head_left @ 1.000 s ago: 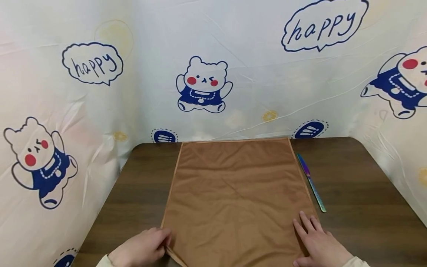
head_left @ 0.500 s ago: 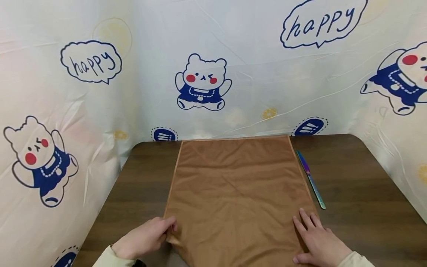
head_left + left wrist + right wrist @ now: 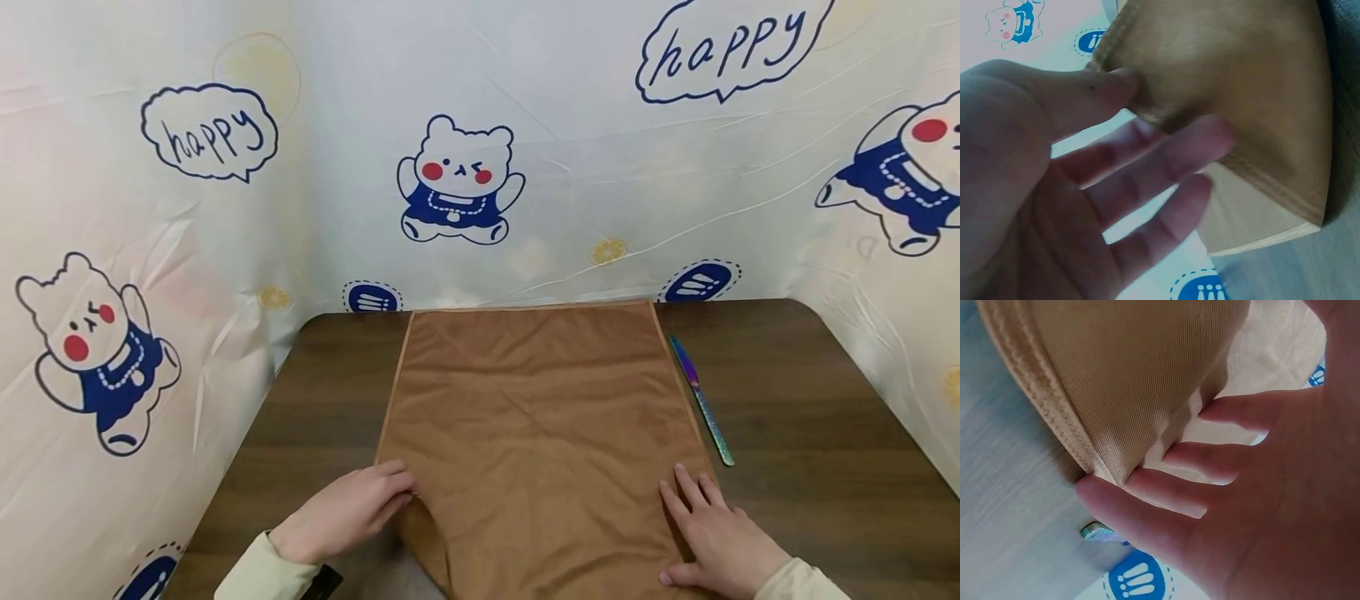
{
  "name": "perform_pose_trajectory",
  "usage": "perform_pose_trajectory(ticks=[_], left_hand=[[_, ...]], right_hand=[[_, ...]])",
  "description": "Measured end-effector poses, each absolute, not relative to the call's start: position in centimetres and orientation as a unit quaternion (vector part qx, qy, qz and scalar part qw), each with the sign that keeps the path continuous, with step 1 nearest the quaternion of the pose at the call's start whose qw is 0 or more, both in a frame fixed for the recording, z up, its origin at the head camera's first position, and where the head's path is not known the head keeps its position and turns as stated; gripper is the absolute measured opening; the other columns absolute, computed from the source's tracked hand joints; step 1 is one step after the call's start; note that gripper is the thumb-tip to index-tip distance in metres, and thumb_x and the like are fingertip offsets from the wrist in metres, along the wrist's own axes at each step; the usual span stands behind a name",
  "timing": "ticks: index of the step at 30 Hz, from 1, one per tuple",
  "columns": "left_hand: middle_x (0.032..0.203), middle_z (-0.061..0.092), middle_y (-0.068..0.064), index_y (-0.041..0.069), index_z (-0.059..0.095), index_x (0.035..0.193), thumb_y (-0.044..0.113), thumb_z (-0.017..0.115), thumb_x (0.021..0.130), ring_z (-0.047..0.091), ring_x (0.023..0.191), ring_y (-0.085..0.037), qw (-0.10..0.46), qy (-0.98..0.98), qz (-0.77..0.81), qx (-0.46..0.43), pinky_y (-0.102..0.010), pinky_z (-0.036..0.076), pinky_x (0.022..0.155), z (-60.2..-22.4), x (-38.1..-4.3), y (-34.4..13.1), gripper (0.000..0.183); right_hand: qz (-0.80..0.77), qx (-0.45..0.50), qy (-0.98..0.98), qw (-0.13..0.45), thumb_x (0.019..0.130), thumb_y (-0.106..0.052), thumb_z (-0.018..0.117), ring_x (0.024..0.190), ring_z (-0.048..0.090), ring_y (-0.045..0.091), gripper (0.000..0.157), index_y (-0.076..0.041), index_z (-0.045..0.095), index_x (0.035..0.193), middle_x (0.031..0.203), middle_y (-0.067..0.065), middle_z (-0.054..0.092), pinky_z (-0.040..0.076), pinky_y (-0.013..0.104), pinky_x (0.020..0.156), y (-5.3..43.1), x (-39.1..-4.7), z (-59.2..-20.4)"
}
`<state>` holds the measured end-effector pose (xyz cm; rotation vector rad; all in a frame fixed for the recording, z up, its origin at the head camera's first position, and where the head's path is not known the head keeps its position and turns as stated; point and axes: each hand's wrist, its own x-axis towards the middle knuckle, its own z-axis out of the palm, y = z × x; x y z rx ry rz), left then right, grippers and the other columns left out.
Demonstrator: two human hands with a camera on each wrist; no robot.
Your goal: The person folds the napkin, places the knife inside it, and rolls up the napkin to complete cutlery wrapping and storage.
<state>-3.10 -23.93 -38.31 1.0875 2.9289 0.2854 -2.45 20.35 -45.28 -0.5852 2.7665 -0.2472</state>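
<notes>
A brown cloth (image 3: 532, 408) with a stitched hem lies spread over the table, slightly wrinkled. At its near left part, my left hand (image 3: 341, 512) pinches the edge and holds it raised off the tabletop, so the cloth folds over there. In the left wrist view, thumb and fingertips meet the lifted cloth (image 3: 1241, 69) along its hem. My right hand (image 3: 716, 533) rests on the cloth's right edge with fingers spread and straight. Seen from the right wrist, the fingertips press the cloth (image 3: 1122, 369) near its hem. The cloth's nearest edge is outside the head view.
An iridescent table knife (image 3: 702, 404) lies on the dark wooden table (image 3: 810, 433), just right of the cloth. A pale printed curtain (image 3: 570, 167) with bears and "happy" bubbles surrounds the table at the back and both sides.
My left hand has moved up and to the right, lifting the cloth's left edge and folding it inward. The right hand stays in place on the cloth.
</notes>
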Motion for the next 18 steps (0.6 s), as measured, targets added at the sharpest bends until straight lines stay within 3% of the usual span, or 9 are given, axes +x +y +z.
perform_pose_trajectory(ticks=[9,18], left_hand=[[0.079,0.052,0.019,0.024,0.056,0.082,0.018,0.061,0.084,0.049,0.069,0.006,-0.031,0.932,0.102,0.346,-0.016,0.043,0.063,-38.0,-4.2,-22.8,0.008],[0.079,0.043,0.010,0.023,0.057,0.080,0.017,0.066,0.080,0.045,0.066,0.002,-0.102,0.928,0.089,0.348,-0.015,0.042,0.060,-38.3,-4.8,-21.9,0.011]], right_hand=[[-0.061,-0.212,0.967,0.126,0.055,-0.078,0.053,0.115,0.040,0.050,0.107,0.000,0.046,0.128,0.136,0.027,0.035,0.044,0.057,0.071,20.2,-2.6,-45.0],[-0.058,-0.215,0.966,0.135,0.054,-0.078,0.054,0.115,0.039,0.051,0.108,0.000,0.046,0.128,0.136,0.028,0.034,0.042,0.058,0.074,19.9,-2.8,-44.8]])
